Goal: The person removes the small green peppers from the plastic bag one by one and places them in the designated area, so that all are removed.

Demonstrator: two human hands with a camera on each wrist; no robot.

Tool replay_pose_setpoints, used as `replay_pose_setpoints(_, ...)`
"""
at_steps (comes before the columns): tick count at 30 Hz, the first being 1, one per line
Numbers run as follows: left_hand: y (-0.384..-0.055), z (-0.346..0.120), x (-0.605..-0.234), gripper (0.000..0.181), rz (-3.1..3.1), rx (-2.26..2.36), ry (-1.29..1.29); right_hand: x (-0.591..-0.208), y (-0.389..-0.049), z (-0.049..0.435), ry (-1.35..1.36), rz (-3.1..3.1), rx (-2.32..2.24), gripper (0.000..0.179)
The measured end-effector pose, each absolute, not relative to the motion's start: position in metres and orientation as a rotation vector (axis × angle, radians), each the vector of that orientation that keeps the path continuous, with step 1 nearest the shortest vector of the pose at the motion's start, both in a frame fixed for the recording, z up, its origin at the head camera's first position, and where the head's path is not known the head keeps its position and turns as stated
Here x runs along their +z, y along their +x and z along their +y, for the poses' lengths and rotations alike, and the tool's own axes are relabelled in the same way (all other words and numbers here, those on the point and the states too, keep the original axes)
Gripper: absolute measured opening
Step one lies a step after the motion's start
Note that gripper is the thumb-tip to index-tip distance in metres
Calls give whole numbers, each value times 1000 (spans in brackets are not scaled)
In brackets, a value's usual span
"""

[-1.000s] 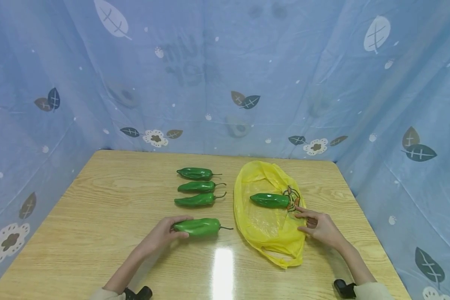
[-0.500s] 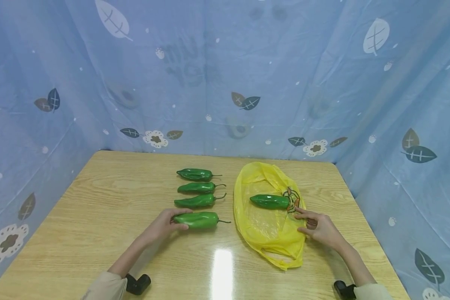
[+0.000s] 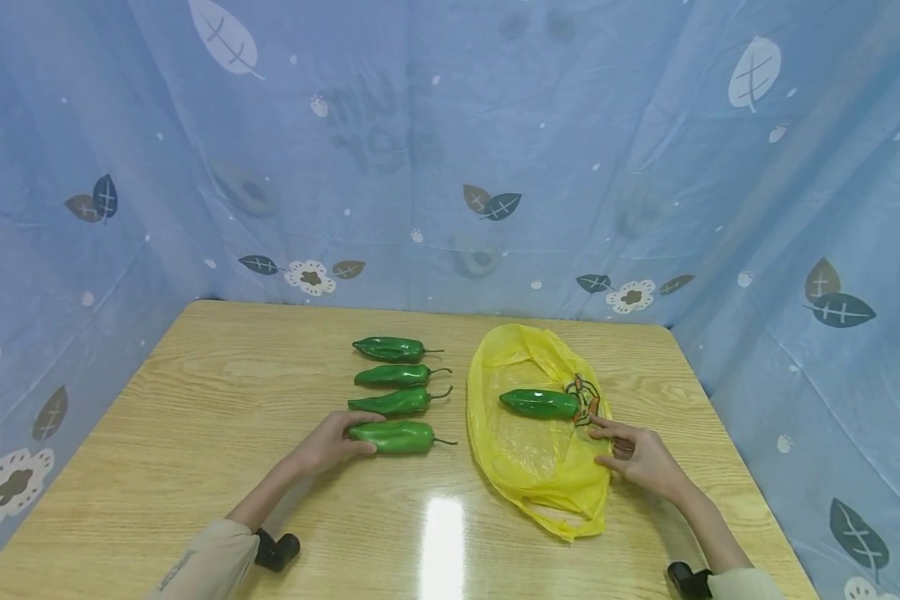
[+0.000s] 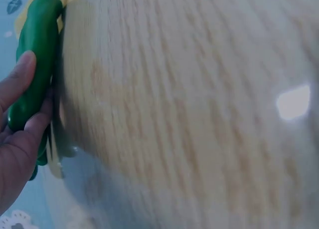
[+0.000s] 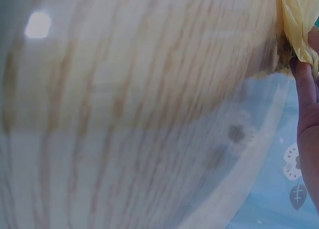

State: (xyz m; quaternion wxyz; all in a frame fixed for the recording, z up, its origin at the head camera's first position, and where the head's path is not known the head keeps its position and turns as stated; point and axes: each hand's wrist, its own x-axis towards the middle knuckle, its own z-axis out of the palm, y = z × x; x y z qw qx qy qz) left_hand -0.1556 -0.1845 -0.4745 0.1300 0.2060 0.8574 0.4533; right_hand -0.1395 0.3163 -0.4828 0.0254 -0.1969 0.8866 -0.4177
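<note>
My left hand (image 3: 330, 446) grips a long green pepper (image 3: 401, 437) by its tip end, thumb on one side and fingers on the other. Its stem points right. Whether it touches the table cannot be told. Just beyond it, several green peppers (image 3: 392, 401) lie in a row with stems to the right. A yellow plastic bag (image 3: 528, 475) lies flattened to the right, with another green pepper (image 3: 538, 403) on top, its stem end over the bag's print. My right hand (image 3: 641, 457) holds the bag's right edge; in the right wrist view, bunched yellow film (image 5: 298, 27) sits at its fingers.
The wooden table (image 3: 217, 400) shows bare wood to the left and in front. A blue patterned curtain (image 3: 420, 167) encloses its back and sides. A bright light reflection lies on the front middle of the tabletop.
My left hand has carried its pepper away from me and slightly left, close to the row. The right hand, the bag and the pepper on it have stayed in place.
</note>
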Motion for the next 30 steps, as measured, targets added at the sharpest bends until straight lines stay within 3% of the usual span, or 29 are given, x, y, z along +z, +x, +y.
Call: replay_pose_setpoints(30,-173,-199,-465,46,2407,1172,687,-484,-140,317,-623,2741,-1296,36)
